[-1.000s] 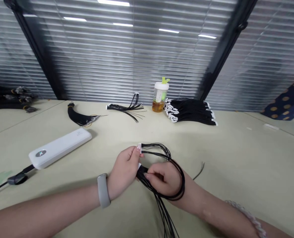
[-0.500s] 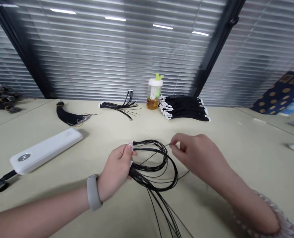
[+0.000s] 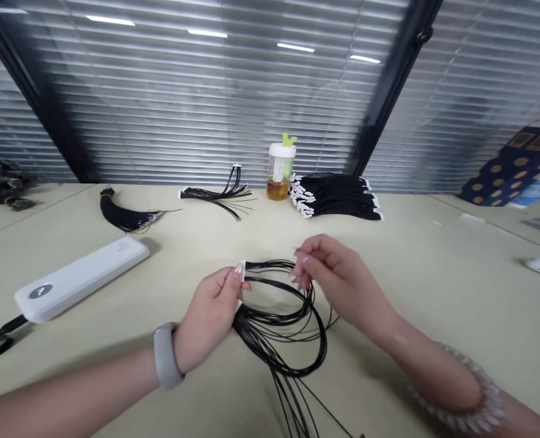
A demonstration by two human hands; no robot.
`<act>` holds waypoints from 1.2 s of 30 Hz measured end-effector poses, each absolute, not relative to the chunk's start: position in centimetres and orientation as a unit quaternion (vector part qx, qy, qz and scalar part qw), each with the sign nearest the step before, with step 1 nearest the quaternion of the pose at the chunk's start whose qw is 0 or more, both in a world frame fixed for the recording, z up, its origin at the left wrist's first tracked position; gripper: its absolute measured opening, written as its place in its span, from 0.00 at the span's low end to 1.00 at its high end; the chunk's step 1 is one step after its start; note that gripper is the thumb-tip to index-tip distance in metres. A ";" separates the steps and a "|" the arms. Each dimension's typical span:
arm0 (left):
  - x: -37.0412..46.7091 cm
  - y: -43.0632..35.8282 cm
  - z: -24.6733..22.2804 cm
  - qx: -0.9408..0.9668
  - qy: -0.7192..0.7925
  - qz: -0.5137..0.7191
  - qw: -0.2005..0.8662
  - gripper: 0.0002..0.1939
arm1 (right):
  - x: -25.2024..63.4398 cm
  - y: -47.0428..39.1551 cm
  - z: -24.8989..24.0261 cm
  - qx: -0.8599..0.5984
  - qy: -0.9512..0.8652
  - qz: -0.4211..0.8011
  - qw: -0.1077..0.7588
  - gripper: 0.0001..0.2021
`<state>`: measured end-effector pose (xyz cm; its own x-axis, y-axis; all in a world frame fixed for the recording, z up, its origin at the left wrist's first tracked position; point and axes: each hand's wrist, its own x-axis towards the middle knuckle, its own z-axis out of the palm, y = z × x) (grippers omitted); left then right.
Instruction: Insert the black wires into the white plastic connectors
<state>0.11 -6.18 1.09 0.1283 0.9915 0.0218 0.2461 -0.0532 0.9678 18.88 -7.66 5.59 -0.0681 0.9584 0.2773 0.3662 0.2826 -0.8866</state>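
My left hand (image 3: 215, 310) grips the white connectors (image 3: 243, 271) of a black wire harness (image 3: 318, 356) between thumb and fingers. The wires loop out to the right, and several loose ends hang toward the front edge of the view. At the top of the loop is my right hand (image 3: 334, 267), its thumb and fingertips drawn together in front of the wires. Whatever may be in that pinch is too small or hidden to make out.
A white power bank (image 3: 83, 277) with a black strap lies at left. Behind are a black wire bundle (image 3: 128, 213), a smaller harness (image 3: 215, 196), a bottle of amber liquid (image 3: 278, 176) and a stack of black harnesses (image 3: 338, 196). A dotted bag (image 3: 509, 167) stands at right.
My right hand has moved left and slightly up, over the top of the loop. The thin wire it pinched earlier no longer shows at its fingertips. My left hand keeps its grip.
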 end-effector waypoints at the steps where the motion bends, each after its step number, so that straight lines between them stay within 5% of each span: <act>1: 0.0 -6.2 1.2 0.611 0.513 0.407 0.445 0.22 | 18.5 -7.8 5.3 -0.519 -0.682 0.289 0.427 0.04; 5: -0.1 -6.5 1.5 0.647 0.496 0.401 0.418 0.21 | 17.6 -8.3 5.0 -0.509 -0.755 0.200 0.361 0.09; 12: -0.1 -6.9 1.8 0.709 0.458 0.383 0.375 0.19 | 17.1 -8.2 4.6 -0.541 -0.743 0.233 0.318 0.14; 36: -0.1 -7.5 1.7 0.749 0.435 0.367 0.339 0.18 | 16.9 -8.5 4.7 -0.518 -0.754 0.274 0.295 0.16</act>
<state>-0.06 -7.53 1.69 0.3522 0.9004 0.2555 0.4031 -0.3923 0.8268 16.92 -8.47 4.66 -0.2889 0.9438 0.1605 0.6202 0.3122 -0.7197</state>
